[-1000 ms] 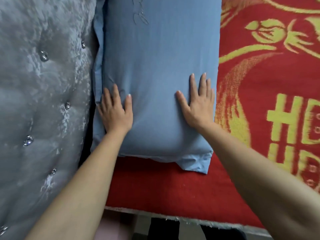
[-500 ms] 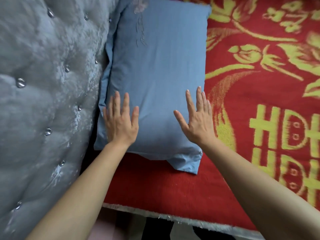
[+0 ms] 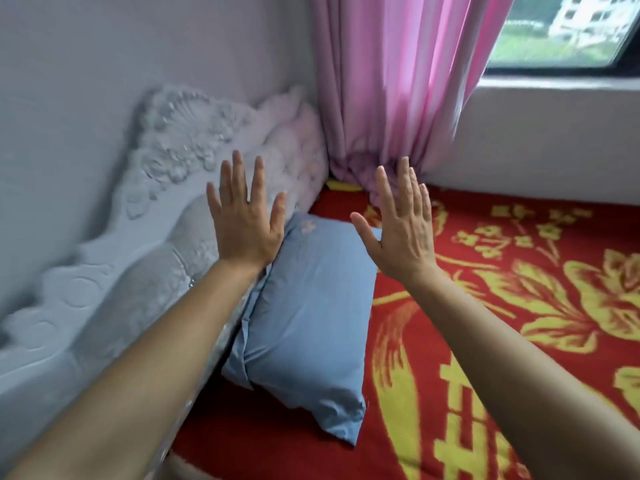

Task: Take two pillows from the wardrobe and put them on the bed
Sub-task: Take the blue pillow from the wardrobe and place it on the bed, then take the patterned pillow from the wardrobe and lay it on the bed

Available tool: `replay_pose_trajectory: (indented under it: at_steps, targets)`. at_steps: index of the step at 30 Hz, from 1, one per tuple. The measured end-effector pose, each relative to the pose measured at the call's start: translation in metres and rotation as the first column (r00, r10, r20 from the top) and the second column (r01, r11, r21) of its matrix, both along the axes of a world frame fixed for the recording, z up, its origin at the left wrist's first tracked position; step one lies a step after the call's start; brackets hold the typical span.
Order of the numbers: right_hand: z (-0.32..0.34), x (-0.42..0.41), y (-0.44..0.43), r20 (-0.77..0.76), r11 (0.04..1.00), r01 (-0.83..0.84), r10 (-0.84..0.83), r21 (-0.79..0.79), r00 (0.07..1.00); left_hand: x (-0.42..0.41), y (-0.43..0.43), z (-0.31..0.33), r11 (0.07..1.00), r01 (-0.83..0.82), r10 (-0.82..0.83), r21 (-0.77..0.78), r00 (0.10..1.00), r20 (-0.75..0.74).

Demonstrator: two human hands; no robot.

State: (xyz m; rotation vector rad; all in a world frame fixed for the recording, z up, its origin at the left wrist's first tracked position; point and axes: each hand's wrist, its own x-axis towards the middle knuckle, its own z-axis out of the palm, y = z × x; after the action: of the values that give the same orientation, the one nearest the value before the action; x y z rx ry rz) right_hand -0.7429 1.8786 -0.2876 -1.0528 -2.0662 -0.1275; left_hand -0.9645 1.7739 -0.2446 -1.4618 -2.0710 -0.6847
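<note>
My left hand and right hand hovered empty, fingers spread wide, above the soft, light-looking blue cotton pillow at lower centre; its ends seemed best to grip.

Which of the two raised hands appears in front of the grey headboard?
The left hand: its spread fingers overlap the carved grey headboard, while the right hand shows against the pink curtain and red bedspread.

Two bare forearms — no sleeves, watch or rings seen — left hand, right hand.
</note>
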Motion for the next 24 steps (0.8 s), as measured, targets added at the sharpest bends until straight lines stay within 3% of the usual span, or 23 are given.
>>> replay_pose_trajectory:
  at_steps: [7,17,24]
  targets:
    - [0.059,0.069,-0.019,-0.004,0.996,-0.01,0.01,0.084,1.0,0.077,-0.055,0.041,1.0,0.016,-0.014,0.025,0.998,-0.069]
    - [0.113,0.138,-0.075,0.022,0.984,0.039,-0.043,0.172,0.999,0.113,-0.111,0.116,0.988,0.07,-0.058,0.135,0.994,-0.097]
    - [0.097,0.147,-0.142,0.169,0.984,0.019,-0.049,0.175,0.984,0.133,-0.177,0.075,0.986,0.042,-0.047,0.164,0.999,0.026]
